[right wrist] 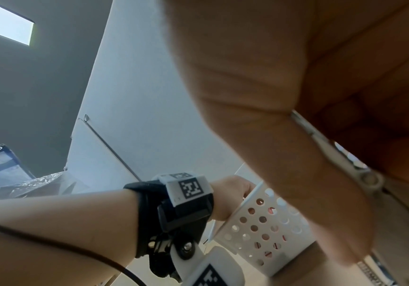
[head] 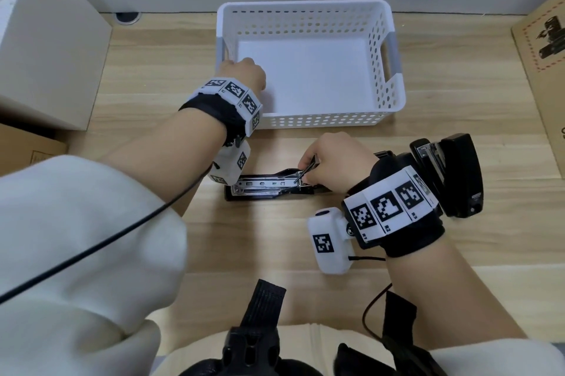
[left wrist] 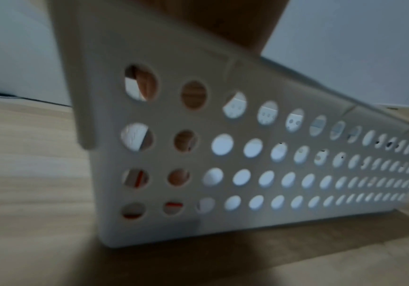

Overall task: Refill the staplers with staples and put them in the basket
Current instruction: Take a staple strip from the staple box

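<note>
A white perforated basket [head: 305, 5] stands at the back of the wooden table. My left hand [head: 244, 74] reaches over its near-left corner. Its fingers are down inside, beside something red and white [left wrist: 172, 205] seen only through the basket wall [left wrist: 173, 58]; whether they hold it is hidden. In front of the basket a black stapler [head: 263, 189] lies flipped open, its metal rail bare. My right hand [head: 333, 161] pinches a thin metal part [head: 307, 169] at its hinge end; the right wrist view shows that metal [right wrist: 326, 143] between thumb and fingers. A second black stapler [head: 458, 173] lies to the right, also open.
A white cabinet [head: 46, 54] stands at the left edge of the table and a cardboard box [head: 544, 69] at the right edge. A round cable hole [head: 127, 17] sits at the back left. Bare wood [head: 275, 238] lies between me and the open stapler.
</note>
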`<state>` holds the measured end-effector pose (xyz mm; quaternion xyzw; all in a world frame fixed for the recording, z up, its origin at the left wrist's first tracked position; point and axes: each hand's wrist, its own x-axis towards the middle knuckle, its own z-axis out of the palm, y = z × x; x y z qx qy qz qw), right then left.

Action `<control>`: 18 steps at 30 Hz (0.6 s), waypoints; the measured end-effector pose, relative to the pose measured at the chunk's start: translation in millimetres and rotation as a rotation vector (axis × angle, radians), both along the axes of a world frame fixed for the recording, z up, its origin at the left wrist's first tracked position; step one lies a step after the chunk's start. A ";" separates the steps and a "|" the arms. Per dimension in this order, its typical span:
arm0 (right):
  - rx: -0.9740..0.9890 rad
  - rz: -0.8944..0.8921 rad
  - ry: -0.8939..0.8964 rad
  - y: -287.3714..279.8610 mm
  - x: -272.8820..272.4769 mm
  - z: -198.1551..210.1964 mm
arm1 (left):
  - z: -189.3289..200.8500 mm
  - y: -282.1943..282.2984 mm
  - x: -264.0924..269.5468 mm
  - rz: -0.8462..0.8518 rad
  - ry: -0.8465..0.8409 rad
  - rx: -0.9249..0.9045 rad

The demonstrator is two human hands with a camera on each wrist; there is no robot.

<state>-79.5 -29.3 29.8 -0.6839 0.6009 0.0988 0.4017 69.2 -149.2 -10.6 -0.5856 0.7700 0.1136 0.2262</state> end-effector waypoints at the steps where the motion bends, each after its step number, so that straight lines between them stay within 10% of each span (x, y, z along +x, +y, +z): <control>1: 0.000 0.003 0.006 0.3 0.2 0.3 | 1.8 -0.5 0.1 0.030 0.022 0.018; 18: -0.031 0.018 0.135 31.9 6.5 7.5 | 27.6 85.4 41.3 0.616 1.118 -0.318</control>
